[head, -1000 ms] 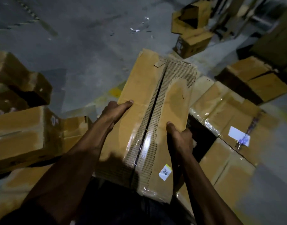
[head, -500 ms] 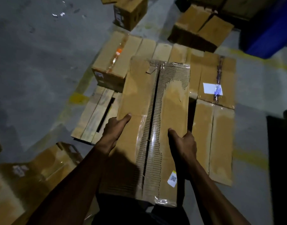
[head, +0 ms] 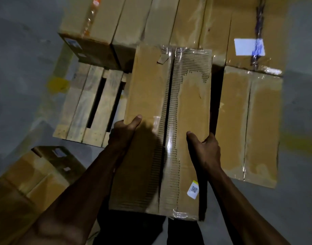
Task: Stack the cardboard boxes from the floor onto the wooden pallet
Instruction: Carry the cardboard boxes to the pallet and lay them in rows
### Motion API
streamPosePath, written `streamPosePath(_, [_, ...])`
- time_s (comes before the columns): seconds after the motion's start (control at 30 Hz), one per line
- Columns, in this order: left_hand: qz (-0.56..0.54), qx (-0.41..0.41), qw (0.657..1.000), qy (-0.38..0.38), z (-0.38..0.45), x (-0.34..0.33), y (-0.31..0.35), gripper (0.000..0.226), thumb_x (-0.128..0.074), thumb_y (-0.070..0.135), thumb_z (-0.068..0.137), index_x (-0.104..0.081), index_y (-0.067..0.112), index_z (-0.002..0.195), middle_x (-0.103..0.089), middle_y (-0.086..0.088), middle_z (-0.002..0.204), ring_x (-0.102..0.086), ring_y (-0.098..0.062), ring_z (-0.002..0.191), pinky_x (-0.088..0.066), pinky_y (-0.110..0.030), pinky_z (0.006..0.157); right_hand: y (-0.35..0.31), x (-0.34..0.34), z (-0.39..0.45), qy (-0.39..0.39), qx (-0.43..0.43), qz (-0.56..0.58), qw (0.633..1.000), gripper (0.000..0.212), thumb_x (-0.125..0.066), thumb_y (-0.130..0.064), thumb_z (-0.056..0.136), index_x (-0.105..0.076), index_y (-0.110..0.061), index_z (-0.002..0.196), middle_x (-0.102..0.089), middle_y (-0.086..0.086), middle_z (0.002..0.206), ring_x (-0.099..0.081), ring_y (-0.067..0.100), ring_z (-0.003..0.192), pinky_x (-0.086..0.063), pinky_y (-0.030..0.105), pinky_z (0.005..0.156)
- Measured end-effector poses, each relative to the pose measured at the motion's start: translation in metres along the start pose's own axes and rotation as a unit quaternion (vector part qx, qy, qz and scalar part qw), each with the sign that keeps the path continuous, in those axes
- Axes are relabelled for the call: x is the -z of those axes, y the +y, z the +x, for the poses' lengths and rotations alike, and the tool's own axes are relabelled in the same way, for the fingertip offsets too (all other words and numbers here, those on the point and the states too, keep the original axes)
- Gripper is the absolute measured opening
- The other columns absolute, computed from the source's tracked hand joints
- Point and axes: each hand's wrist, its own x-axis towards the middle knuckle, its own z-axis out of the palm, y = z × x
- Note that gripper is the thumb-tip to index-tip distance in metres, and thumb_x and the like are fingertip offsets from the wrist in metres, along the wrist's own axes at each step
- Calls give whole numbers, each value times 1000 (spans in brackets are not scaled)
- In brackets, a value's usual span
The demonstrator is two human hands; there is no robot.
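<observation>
Cardboard box [head: 148,96], long, top skin torn to corrugation, taped seam, left hand [head: 122,133] and right hand [head: 203,151] gripping its sides, wooden pallet [head: 84,110] below, one, partly bare.

Grey concrete floor [head: 22,55], dim light, worn yellow paint marks [head: 57,84] at left and a fainter yellow patch at far right.

Wooden pallet [head: 84,110] lies flat on the floor; bare slats with dark gaps show at its near-left corner.

On the pallet: a row of cardboard boxes along the far side, the leftmost [head: 91,23] with orange-marked tape on top and a label on its near face; a box with a white label [head: 248,46] at far right; a long taped box [head: 248,121] along the right edge, near end overhanging toward the viewer.

On the floor, lower left, beside the pallet's near corner: more cardboard boxes [head: 33,174], tilted, partly out of frame.
</observation>
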Motion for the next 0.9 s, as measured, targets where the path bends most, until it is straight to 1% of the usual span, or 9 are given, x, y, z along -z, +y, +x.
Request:
streamPosePath(0.13, [-7,7,1000,-6,29,-41,-10,90,-64,65,84,-44,1,144,-53,-15,139,-52,-35,125,-44,-40,101,36,-13,42,5,-5,-5,1000,47,-68,-56,85,-59,-25,119,-68,-7,100,-65,21,94,-53,38,89])
streamPosePath(0.27, [-7,7,1000,-6,57,-74,-19,119,-63,89,52,-54,4,135,-60,-17,133,-59,-39,117,-50,-51,99,65,-22,77,28,0,8,1000,64,-65,-65,76,-61,-24,125,-70,-8,95,-67,16,88,-55,40,89])
streamPosePath(0.47, [-20,-14,1000,4,86,-116,-32,131,-65,89,49,-45,-5,138,-45,-35,138,-49,-54,121,-42,-65,100,97,-32,122,62,21,4,998,59,-65,-75,74,-68,-27,108,-71,-8,101,-68,14,95,-59,42,85])
streamPosePath(0.53, [-32,-26,999,14,91,-127,-36,122,-67,85,53,-51,-7,131,-49,-34,132,-53,-52,117,-49,-60,95,104,-33,132,81,24,-20,996,71,-58,-86,71,-67,-24,105,-67,-3,104,-65,22,100,-57,46,88])
streamPosePath(0.6, [-49,-37,998,14,98,-136,-38,106,-70,84,54,-65,3,122,-61,-28,122,-61,-45,109,-54,-48,88,103,-29,137,85,36,-54,994,68,-59,-77,77,-63,-17,108,-58,3,115,-55,27,112,-48,48,99])
streamPosePath(0.73, [-69,-35,997,-8,113,-151,-40,121,-70,93,41,-61,11,130,-65,-12,125,-62,-32,111,-49,-50,102,111,-19,151,94,40,-67,993,73,-63,-65,82,-56,-4,123,-39,5,138,-35,27,132,-31,48,114])
streamPosePath(0.77, [-78,-34,996,-18,110,-153,-34,112,-72,90,46,-63,11,125,-66,-9,121,-63,-29,108,-49,-46,102,113,-19,154,94,41,-59,993,77,-63,-65,81,-54,-4,127,-36,4,142,-33,27,135,-31,49,114])
streamPosePath(0.87, [-72,-51,996,-27,105,-164,-21,34,-73,56,82,-61,24,83,-65,3,88,-62,-14,82,-47,-29,84,118,-19,163,103,47,-36,993,87,-61,-70,76,-53,-5,134,-31,0,148,-31,25,138,-32,50,114])
streamPosePath(0.9, [-56,-59,996,-24,106,-167,-20,28,-72,50,86,-58,27,78,-63,6,83,-60,-10,78,-44,-26,79,118,-19,166,105,48,-28,993,91,-60,-72,75,-53,-5,136,-30,-1,150,-32,24,138,-33,50,114])
